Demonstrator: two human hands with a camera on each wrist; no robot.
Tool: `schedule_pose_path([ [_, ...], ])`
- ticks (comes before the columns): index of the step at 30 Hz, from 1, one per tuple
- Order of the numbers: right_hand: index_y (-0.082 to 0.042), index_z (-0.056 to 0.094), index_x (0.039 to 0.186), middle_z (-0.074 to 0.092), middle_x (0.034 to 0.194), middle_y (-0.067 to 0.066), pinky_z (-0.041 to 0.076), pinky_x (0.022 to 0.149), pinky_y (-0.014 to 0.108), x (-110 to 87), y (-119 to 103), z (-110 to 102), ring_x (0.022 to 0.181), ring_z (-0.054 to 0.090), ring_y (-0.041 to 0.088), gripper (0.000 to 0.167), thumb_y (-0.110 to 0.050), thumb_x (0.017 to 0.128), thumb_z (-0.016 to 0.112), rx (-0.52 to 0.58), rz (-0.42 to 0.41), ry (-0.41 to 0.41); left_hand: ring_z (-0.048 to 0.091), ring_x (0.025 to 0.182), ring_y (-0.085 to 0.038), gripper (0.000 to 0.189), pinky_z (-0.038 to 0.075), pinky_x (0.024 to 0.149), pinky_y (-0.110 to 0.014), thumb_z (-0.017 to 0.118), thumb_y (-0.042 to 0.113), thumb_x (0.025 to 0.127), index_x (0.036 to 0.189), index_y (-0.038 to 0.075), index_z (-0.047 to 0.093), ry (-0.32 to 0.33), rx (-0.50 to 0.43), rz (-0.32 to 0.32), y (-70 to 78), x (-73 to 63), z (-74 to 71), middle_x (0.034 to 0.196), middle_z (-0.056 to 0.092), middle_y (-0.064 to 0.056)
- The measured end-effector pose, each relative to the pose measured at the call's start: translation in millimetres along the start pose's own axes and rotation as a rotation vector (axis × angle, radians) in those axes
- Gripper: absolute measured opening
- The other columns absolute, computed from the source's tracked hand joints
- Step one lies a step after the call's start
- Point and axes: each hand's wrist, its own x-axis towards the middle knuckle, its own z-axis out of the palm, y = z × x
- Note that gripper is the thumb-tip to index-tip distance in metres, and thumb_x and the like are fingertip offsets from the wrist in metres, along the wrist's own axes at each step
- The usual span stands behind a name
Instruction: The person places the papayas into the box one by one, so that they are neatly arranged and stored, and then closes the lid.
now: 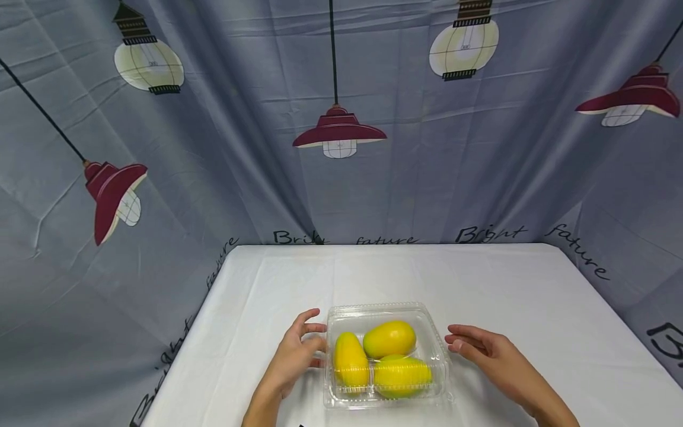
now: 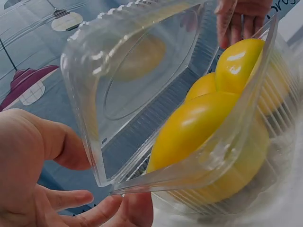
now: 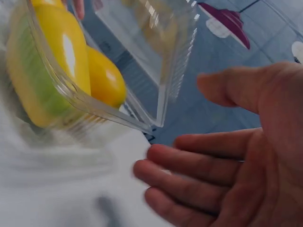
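A clear plastic clamshell box (image 1: 392, 404) stands on the white table, holding three yellow mangoes (image 1: 389, 339). Its lid (image 2: 111, 80) is raised at an angle over the fruit, as both wrist views show. My left hand (image 1: 295, 354) is at the box's left side, fingers loosely bent and spread. In the left wrist view its fingertips (image 2: 137, 208) lie at the corner where lid and base meet; whether they touch is hard to tell. To the right of the box, my right hand (image 1: 493, 359) stays apart from it, fingers extended and palm facing the box.
The white-covered table (image 1: 288, 273) extends behind the box and to both sides. A grey-blue curtain (image 1: 240, 118) printed with lamps and lettering surrounds it at the back and sides. A small dark object (image 1: 301, 425) shows at the bottom edge of the head view.
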Motion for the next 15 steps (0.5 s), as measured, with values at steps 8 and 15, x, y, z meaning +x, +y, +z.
schedule_pose_path([
  [8, 0.011, 0.047, 0.158, 0.072, 0.141, 0.02, 0.065, 0.101, 0.051, -12.0, 8, 6, 0.121, 0.072, 0.028, 0.07, -0.037, 0.111, 0.066, 0.124, 0.075, -0.247, 0.072, 0.096, -0.026, 0.078, 0.068, 0.079, -0.039, 0.064, 0.003, 0.097, 0.168, 0.008, 0.033, 0.042, 0.002, 0.025, -3.7, -2.7, 3.4, 0.155, 0.052, -0.026],
  [15, 0.016, 0.03, 0.162, 0.076, 0.111, 0.009, 0.069, 0.089, 0.04, -17.1, 19, 18, 0.097, 0.073, 0.027, 0.07, -0.017, 0.109, 0.063, 0.27, 0.091, -0.319, 0.072, 0.104, -0.026, 0.072, 0.066, 0.083, -0.035, 0.063, 0.003, 0.101, 0.168, 0.007, 0.036, 0.049, -0.014, 0.057, -8.3, -8.4, 8.8, 0.161, 0.051, -0.022],
])
